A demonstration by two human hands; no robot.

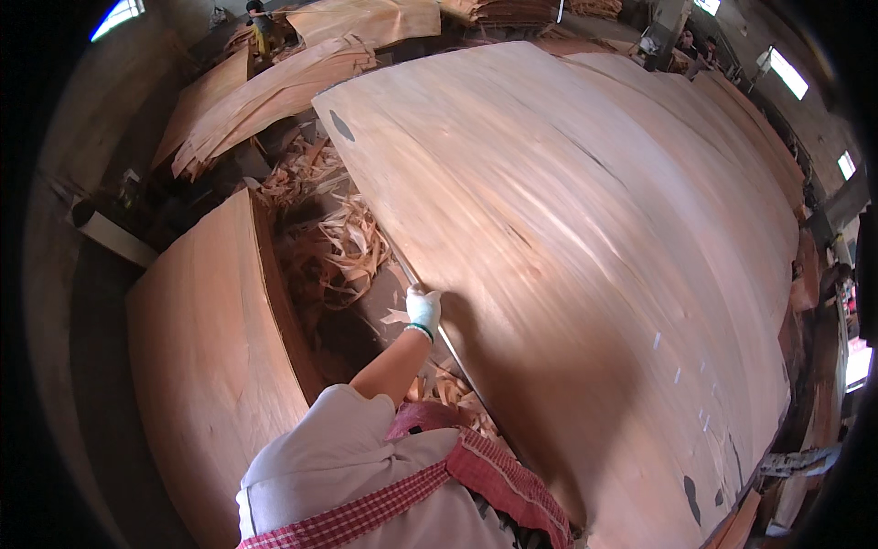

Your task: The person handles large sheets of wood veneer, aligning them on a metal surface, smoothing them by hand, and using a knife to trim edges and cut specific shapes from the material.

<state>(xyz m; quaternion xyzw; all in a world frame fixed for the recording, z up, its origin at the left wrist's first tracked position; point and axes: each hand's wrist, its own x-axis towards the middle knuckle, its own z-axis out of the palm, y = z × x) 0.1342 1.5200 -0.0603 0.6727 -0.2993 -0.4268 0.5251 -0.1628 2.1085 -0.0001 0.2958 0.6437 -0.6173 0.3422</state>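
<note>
A wide sheet of pale wood veneer (549, 220) lies on top of a stack in front of me, its surface rippled, with a dark hole near the far left corner. My left hand (422, 307), in a white glove with a green cuff, is closed at the sheet's left edge. Its fingertips are partly hidden, and a thin pale strip runs along the edge beside it. My right hand is out of sight. Short white marks and dark gaps show on the sheet's near right part.
Another veneer stack (210, 357) stands to my left. Curled veneer scraps (343, 242) fill the gap between the stacks. More sheets (274, 101) lie at the far left. A person (261, 27) stands at the back left; others are at the far right.
</note>
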